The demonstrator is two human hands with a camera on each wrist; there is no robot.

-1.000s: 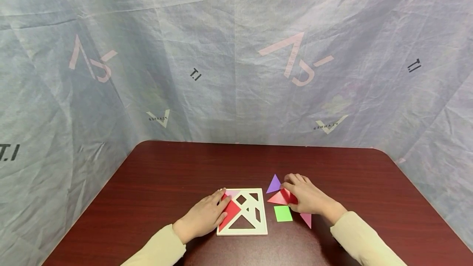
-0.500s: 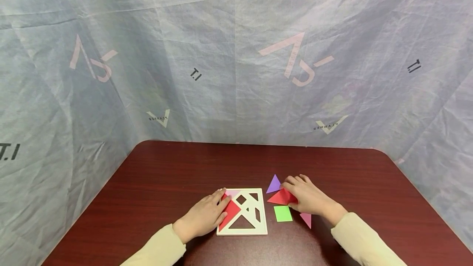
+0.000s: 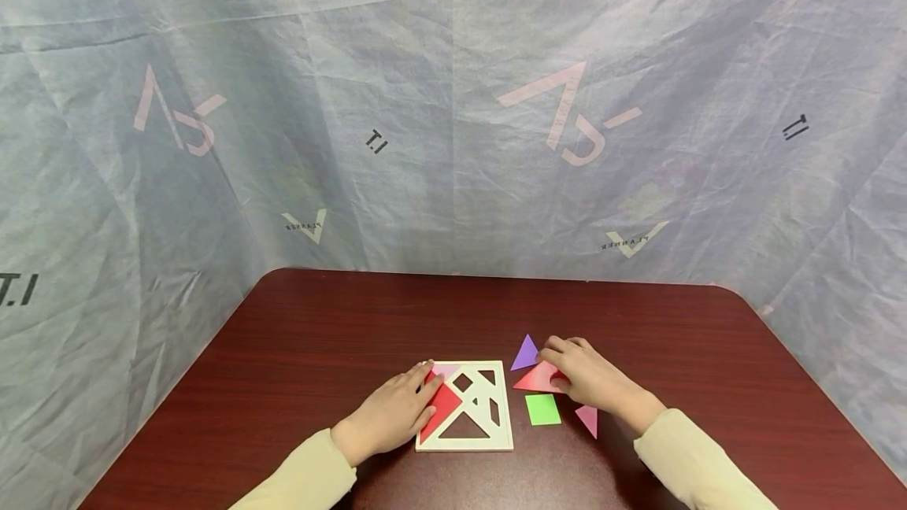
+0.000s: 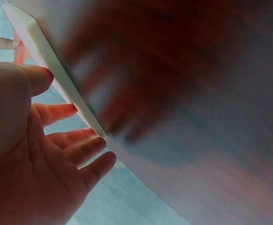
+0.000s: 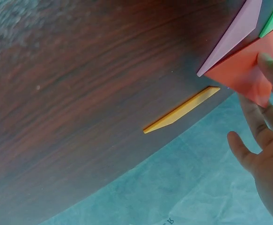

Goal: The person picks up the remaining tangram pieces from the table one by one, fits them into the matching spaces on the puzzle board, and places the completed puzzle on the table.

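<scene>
My left hand (image 3: 391, 413) rests with extended fingers on the left side of a white tangram board (image 3: 501, 433). Under and beside those fingers, a red triangle (image 3: 442, 406) and a pink piece (image 3: 446, 371) lie in the board. In the left wrist view, the fingertips touch the board's edge (image 4: 56, 70). To the board's right, my right hand (image 3: 588, 376) pinches another red triangle (image 3: 534, 378), thumb on its face and fingers behind. The right wrist view has this triangle (image 5: 244, 70) tilted, its lower corner at the fingers.
A purple triangle (image 3: 526, 354), a green square (image 3: 543, 409) and a pink triangle (image 3: 588, 419) lie around the right hand. A yellow piece (image 5: 183, 110) shows in the right wrist view, hidden from the head view. Cut-outs show in the board. A grey curtain (image 3: 453, 140) hangs behind the table.
The right thumb has shifted farther over the red triangle, whose shading went darker and then brighter. More of the pink triangle shows. The left hand and board stay put.
</scene>
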